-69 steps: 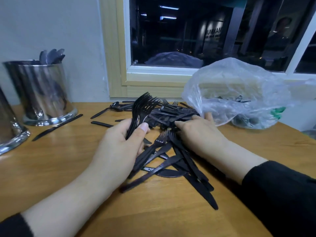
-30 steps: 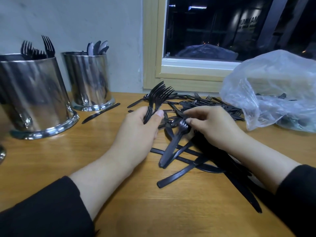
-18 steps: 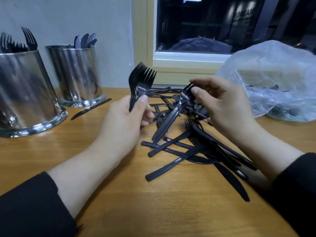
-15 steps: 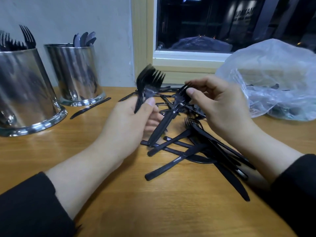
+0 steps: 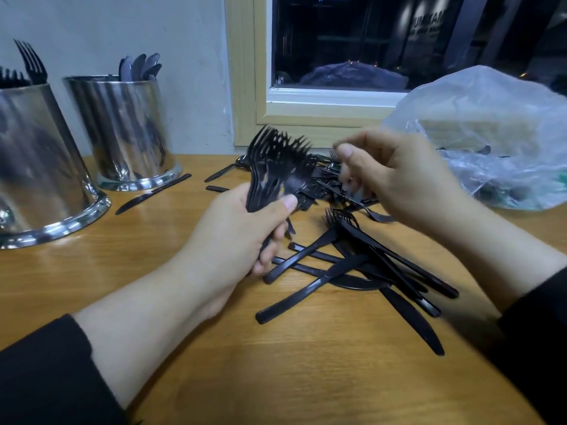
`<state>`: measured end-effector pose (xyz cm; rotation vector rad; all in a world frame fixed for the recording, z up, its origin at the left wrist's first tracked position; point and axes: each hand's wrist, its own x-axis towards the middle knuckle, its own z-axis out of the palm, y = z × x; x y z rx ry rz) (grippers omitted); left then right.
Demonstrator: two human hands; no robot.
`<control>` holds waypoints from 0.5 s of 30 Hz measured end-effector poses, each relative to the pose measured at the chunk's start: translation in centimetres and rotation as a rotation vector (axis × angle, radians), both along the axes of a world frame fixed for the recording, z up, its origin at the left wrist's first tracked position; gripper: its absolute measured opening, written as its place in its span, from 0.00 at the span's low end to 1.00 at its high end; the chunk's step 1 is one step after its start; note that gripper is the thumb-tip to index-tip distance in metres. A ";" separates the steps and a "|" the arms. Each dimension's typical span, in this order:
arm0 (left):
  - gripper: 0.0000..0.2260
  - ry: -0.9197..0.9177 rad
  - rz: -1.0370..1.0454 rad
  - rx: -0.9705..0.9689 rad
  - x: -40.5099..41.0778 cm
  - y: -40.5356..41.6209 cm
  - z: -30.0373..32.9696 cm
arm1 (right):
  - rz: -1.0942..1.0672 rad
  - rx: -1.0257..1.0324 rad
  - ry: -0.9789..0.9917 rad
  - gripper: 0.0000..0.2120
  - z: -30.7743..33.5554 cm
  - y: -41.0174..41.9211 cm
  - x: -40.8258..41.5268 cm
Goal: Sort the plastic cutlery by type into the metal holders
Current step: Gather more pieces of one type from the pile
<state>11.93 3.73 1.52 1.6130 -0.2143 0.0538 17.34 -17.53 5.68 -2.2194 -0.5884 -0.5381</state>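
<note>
On the wooden worktop (image 5: 76,271) two shiny cylindrical metal holders stand at the left. The nearer holder (image 5: 40,167) has black fork tines showing above its rim; the farther holder (image 5: 122,130), by the wall, shows rounded black spoon bowls. A single black plastic knife (image 5: 153,193) lies just beside the farther holder's base. A crumpled clear plastic bag (image 5: 491,133) sits at the right, below the dark window (image 5: 399,41).

A loose pile of black plastic forks, knives and spoons (image 5: 352,262) lies crossed over one another between the two hands, spreading back toward the window frame.

The left hand (image 5: 239,237) is raised off the worktop, its grip curled round a fanned bundle of black plastic forks (image 5: 276,167), thumb pressed across the handles and tines pointing up and away. The right hand (image 5: 402,176) hovers over the back of the pile, blurred, with thumb and forefinger drawn together; whether they pinch anything cannot be told. Both forearms wear black sleeves (image 5: 46,372).
</note>
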 end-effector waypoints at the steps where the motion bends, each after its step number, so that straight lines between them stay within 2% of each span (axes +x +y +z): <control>1: 0.15 -0.005 0.021 -0.004 0.1 0.2 0.0 | -0.075 -0.163 0.025 0.10 0.2 -0.9 0.3; 3: 0.16 -0.004 0.051 -0.012 0.1 0.4 0.0 | -0.167 -0.408 0.116 0.12 0.0 -2.3 0.9; 6: 0.15 0.012 0.051 -0.025 0.0 0.5 -0.1 | -0.196 -0.568 0.258 0.14 -1.1 -2.4 1.5; 11: 0.12 0.030 0.061 -0.011 0.1 0.4 -0.2 | -0.244 -0.637 0.279 0.11 -2.1 -1.4 1.7; 15: 0.11 0.024 0.074 -0.012 0.3 0.4 -0.2 | -0.282 -0.545 0.245 0.05 -2.3 -1.4 1.9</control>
